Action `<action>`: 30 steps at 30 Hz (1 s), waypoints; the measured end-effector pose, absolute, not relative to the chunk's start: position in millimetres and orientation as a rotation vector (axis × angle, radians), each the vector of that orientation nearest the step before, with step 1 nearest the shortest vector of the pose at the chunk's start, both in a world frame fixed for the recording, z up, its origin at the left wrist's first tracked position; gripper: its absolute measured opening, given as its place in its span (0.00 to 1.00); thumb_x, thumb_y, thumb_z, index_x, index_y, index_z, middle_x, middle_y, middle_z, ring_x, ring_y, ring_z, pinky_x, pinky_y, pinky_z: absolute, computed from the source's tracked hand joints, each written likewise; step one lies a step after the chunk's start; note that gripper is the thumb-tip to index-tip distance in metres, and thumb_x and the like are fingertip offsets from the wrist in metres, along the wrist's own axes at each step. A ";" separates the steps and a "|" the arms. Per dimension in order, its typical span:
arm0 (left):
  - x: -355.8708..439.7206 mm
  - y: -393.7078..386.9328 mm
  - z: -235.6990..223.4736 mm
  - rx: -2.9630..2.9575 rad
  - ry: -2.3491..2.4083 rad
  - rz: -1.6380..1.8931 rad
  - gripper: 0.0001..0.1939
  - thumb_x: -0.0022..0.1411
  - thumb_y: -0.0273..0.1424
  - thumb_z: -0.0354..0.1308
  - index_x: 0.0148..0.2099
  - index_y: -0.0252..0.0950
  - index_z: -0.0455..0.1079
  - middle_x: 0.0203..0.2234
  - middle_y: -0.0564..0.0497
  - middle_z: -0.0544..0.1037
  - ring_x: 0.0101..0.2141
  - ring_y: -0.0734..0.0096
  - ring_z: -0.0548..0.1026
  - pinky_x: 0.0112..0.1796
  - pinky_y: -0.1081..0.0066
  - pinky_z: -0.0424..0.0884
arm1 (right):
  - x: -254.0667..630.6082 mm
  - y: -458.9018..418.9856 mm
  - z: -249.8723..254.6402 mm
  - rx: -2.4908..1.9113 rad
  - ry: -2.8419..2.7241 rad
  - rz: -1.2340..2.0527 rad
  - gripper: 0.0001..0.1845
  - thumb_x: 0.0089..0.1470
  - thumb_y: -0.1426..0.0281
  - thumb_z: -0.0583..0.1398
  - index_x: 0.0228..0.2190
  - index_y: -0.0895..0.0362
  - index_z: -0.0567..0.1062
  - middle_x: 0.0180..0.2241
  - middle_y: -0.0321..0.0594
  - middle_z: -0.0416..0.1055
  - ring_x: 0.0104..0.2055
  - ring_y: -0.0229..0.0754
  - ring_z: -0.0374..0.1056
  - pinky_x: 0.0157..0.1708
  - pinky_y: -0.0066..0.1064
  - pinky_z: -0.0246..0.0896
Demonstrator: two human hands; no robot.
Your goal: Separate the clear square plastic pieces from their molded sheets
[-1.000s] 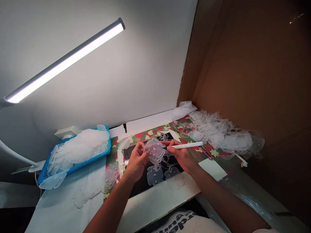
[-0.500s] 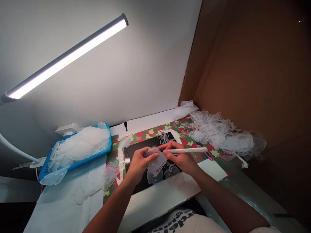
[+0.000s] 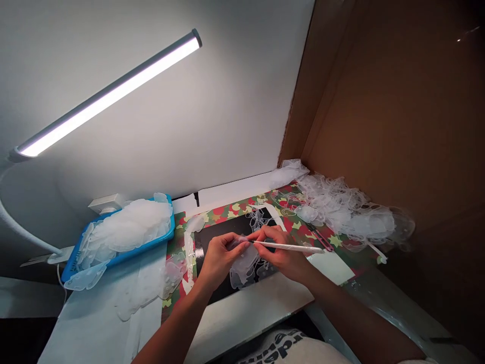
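Note:
Over a black board (image 3: pixel 217 226), my left hand (image 3: pixel 222 255) is closed on a thin, translucent plastic piece (image 3: pixel 241 260) with a rounded outline, thumb on top. My right hand (image 3: pixel 283 255) grips a slim white pen-like tool (image 3: pixel 303 247) whose handle points right. Its dark tip meets the piece's upper edge beside my left thumb; the exact contact is hidden by my fingers. More clear pieces (image 3: pixel 242 278) lie on the board just below. A tangle of thin clear strips (image 3: pixel 257 217) sits at its upper right.
A blue basket (image 3: pixel 142 241) heaped with frosted pieces stands left. Loose pieces (image 3: pixel 174 270) lie near it. Clear scraps (image 3: pixel 341 202) pile up at right beside a brown cardboard wall (image 3: pixel 379 111). A pink-edged tool (image 3: pixel 322 240) lies near my right hand. A lit lamp (image 3: pixel 113 96) hangs above.
The piece in my left hand has tipped and its upper edge now sits lower behind my fingers. The white tool's handle end has dropped, and both hands have drawn closer together.

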State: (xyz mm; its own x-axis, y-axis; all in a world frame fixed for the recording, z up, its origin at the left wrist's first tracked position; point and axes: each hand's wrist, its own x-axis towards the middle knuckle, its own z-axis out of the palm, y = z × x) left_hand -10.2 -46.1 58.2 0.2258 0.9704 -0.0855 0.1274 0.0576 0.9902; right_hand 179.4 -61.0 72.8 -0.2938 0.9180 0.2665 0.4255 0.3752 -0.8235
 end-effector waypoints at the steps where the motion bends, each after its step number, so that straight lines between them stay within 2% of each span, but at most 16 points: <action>1: -10.3 -46.5 57.9 1.382 1.162 0.928 0.15 0.54 0.42 0.64 0.31 0.33 0.74 0.23 0.52 0.73 0.24 0.75 0.66 0.25 0.76 0.60 | 178.4 -62.2 73.3 -1.152 -1.906 0.784 0.08 0.59 0.68 0.56 0.26 0.52 0.68 0.39 0.36 0.77 0.40 0.45 0.68 0.45 0.41 0.57; 7: -11.5 -52.2 65.0 1.573 1.191 0.881 0.14 0.56 0.41 0.63 0.30 0.34 0.74 0.23 0.53 0.73 0.25 0.74 0.67 0.27 0.76 0.61 | 174.8 -56.9 62.9 -1.209 -1.951 0.637 0.07 0.58 0.72 0.55 0.28 0.52 0.70 0.34 0.37 0.76 0.39 0.44 0.69 0.45 0.39 0.56; 10: -16.4 -53.1 65.5 1.510 1.016 0.751 0.14 0.55 0.41 0.65 0.28 0.34 0.73 0.22 0.53 0.72 0.24 0.75 0.66 0.28 0.75 0.61 | 179.3 -48.1 52.4 -1.301 -1.779 0.804 0.07 0.57 0.69 0.57 0.28 0.53 0.71 0.33 0.36 0.76 0.34 0.43 0.68 0.36 0.35 0.58; 13: -22.8 -48.1 57.8 1.348 0.869 0.628 0.17 0.53 0.42 0.66 0.28 0.33 0.71 0.22 0.52 0.72 0.25 0.73 0.68 0.28 0.74 0.63 | 183.2 -46.4 47.5 -1.161 -1.604 1.164 0.09 0.57 0.64 0.59 0.28 0.54 0.73 0.33 0.38 0.76 0.34 0.42 0.68 0.35 0.33 0.61; 16: -25.9 -41.0 51.1 1.418 1.026 0.836 0.16 0.52 0.41 0.67 0.35 0.35 0.71 0.31 0.49 0.76 0.33 0.67 0.73 0.35 0.71 0.67 | 181.9 -50.4 48.4 -0.935 -1.374 1.478 0.11 0.54 0.61 0.62 0.27 0.55 0.72 0.34 0.38 0.75 0.36 0.41 0.69 0.37 0.33 0.63; 18: -25.7 -39.4 51.7 1.586 1.267 1.110 0.16 0.53 0.39 0.66 0.41 0.38 0.71 0.40 0.48 0.76 0.42 0.63 0.72 0.44 0.67 0.66 | 178.7 -52.4 49.8 -0.884 -1.207 1.525 0.12 0.53 0.61 0.63 0.27 0.54 0.70 0.34 0.38 0.76 0.38 0.42 0.70 0.40 0.34 0.64; 19: -25.1 -40.2 53.4 1.661 1.376 1.211 0.14 0.55 0.39 0.64 0.42 0.38 0.70 0.41 0.48 0.75 0.44 0.62 0.71 0.46 0.66 0.65 | 176.7 -52.9 50.2 -0.881 -1.142 1.521 0.12 0.53 0.61 0.64 0.27 0.54 0.70 0.34 0.38 0.76 0.40 0.43 0.71 0.42 0.34 0.64; 21: -22.8 -44.4 57.8 1.737 1.469 1.233 0.11 0.59 0.40 0.60 0.39 0.38 0.69 0.37 0.49 0.75 0.40 0.64 0.72 0.43 0.67 0.66 | 171.6 -53.8 50.4 -0.876 -1.061 1.526 0.12 0.53 0.61 0.64 0.27 0.54 0.69 0.35 0.38 0.77 0.43 0.44 0.71 0.43 0.35 0.65; 23: -19.4 -50.0 60.8 1.701 1.373 1.080 0.12 0.61 0.41 0.58 0.37 0.37 0.68 0.31 0.51 0.74 0.32 0.69 0.71 0.35 0.71 0.67 | 165.2 -55.5 50.0 -0.846 -1.029 1.575 0.13 0.52 0.61 0.65 0.26 0.54 0.69 0.35 0.39 0.77 0.42 0.44 0.72 0.43 0.35 0.65; 25: -16.4 -54.0 60.4 1.578 1.199 0.945 0.13 0.59 0.41 0.61 0.36 0.37 0.66 0.29 0.53 0.73 0.29 0.72 0.70 0.30 0.74 0.65 | 158.7 -57.7 49.6 -0.794 -1.027 1.648 0.13 0.52 0.61 0.65 0.26 0.54 0.68 0.36 0.39 0.77 0.40 0.43 0.72 0.42 0.35 0.66; 30: -30.7 -47.4 49.9 1.332 1.082 0.937 0.14 0.52 0.37 0.66 0.29 0.35 0.65 0.23 0.55 0.72 0.25 0.75 0.69 0.29 0.75 0.65 | 165.7 -54.1 50.7 -0.662 -0.822 1.837 0.12 0.51 0.63 0.65 0.27 0.53 0.67 0.32 0.36 0.75 0.36 0.41 0.72 0.42 0.37 0.67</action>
